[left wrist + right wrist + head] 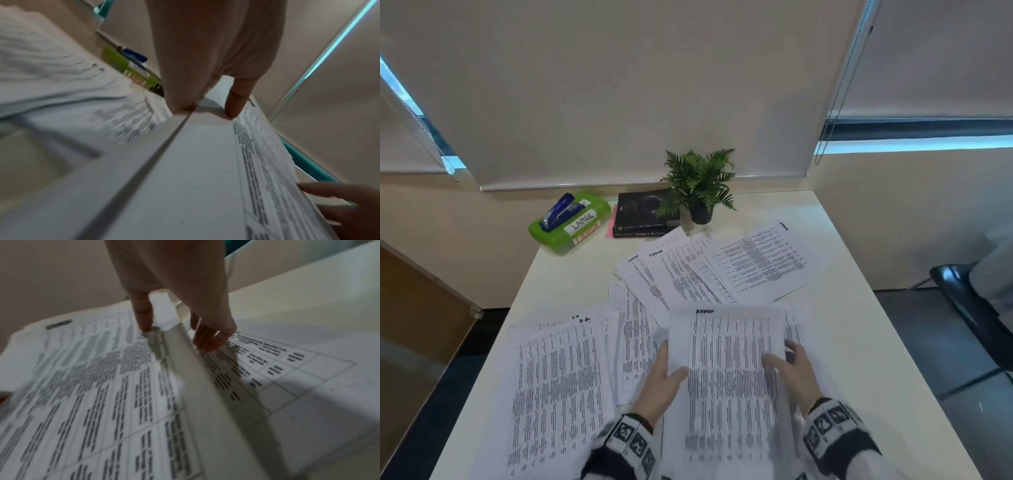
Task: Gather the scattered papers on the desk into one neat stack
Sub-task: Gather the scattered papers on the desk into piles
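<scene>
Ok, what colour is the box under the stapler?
Bright green box, white LARGE label; clearest in the head view.

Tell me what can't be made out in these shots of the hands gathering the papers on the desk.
- Printed text on the held sheets: blurred in every view; only the handwritten heading ADMIN reads in the head view.
- Left hand: fingers hidden under the sheets' left edge in the head view.
- Right hand: fingertips hidden behind the sheets' right edge.
- How many sheets are held: edges blur together in the wrist views.
- Book spine titles: too small.
</scene>
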The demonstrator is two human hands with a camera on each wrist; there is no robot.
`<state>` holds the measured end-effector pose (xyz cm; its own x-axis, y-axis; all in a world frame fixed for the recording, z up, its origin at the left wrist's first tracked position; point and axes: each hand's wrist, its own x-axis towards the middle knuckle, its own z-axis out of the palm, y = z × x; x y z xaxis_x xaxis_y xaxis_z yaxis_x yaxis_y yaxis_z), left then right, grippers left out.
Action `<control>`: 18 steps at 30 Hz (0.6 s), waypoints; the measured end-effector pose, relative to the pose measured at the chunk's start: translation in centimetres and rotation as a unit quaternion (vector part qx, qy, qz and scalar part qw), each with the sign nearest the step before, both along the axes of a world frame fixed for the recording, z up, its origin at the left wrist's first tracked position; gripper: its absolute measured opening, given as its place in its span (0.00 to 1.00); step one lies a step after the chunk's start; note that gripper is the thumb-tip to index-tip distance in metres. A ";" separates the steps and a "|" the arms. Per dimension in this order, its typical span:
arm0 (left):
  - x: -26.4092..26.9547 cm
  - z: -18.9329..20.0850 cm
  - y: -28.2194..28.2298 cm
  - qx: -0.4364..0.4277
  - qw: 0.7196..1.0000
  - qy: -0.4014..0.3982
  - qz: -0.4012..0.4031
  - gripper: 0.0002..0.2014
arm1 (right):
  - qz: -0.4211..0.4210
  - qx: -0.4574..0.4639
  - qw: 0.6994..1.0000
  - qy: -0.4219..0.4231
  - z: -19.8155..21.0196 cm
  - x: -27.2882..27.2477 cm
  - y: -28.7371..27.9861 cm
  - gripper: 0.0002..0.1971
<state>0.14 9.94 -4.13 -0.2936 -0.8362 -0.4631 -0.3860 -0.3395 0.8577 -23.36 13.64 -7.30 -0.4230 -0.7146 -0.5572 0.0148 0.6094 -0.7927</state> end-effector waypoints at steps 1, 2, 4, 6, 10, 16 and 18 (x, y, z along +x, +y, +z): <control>-0.2 0.9 -1.1 -0.009 1.000 0.003 -0.015 0.35 | -0.009 -0.003 0.998 -0.062 0.2 -0.6 -0.2 0.41; -0.5 1.6 -2.5 -0.017 1.000 0.004 -0.025 0.35 | -0.008 0.017 0.992 -0.127 0.2 -1.2 -0.4 0.41; -1.7 3.1 -5.6 -0.034 0.998 0.010 -0.043 0.33 | 0.010 0.019 0.981 -0.193 0.8 -1.9 -0.7 0.30; -3.6 3.6 -8.7 -0.064 0.995 0.028 -0.066 0.25 | -0.019 0.002 0.984 -0.179 0.4 -2.5 -1.2 0.28; -8.2 1.6 -14.2 -0.171 0.965 -0.158 -0.124 0.17 | -0.181 0.010 0.978 -0.102 -0.1 -5.3 -1.4 0.35; -11.4 -4.9 -17.4 -0.217 0.813 -0.409 -0.353 0.29 | -0.262 0.046 0.964 -0.004 -2.6 -10.3 0.7 0.24; -11.5 -6.3 -17.3 -0.213 0.786 -0.433 -0.386 0.30 | -0.235 0.046 0.971 0.016 -3.1 -11.3 1.3 0.19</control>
<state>-11.35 -7.37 -10.45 -0.5179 -0.6977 -0.4950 -0.8383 0.5290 0.1316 -34.62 14.91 -10.37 -0.7084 -0.3858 -0.5911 0.2858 0.6089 -0.7399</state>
